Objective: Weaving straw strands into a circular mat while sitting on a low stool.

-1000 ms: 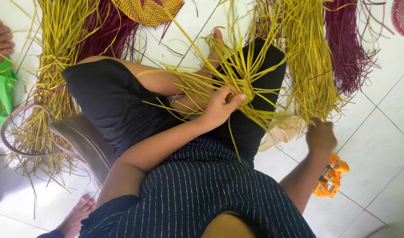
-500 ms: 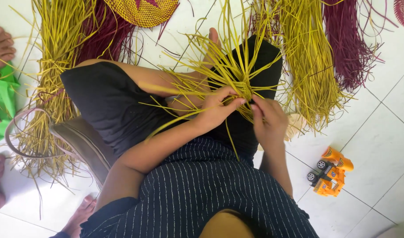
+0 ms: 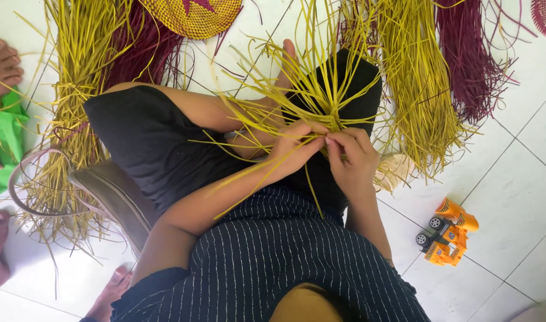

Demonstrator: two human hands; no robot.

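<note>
I sit on a white tiled floor with a fan of yellow straw strands (image 3: 297,89) spread over my lap and knee. My left hand (image 3: 294,146) pinches strands at the centre of the fan. My right hand (image 3: 351,156) meets it there, fingers closed on the same crossing of strands. Both hands touch each other at the fingertips above my black shorts (image 3: 148,149).
Loose yellow straw bundles lie at the left (image 3: 70,89) and right (image 3: 419,83), with maroon bundles (image 3: 470,59) beside them. A woven yellow disc (image 3: 192,15) sits at the top. An orange toy truck (image 3: 449,232) stands on the tiles at right. Another person's foot (image 3: 2,62) is at far left.
My right hand came up from the floor near the toy truck and joined my left hand on the strands. The left hand stayed on the weave's centre.
</note>
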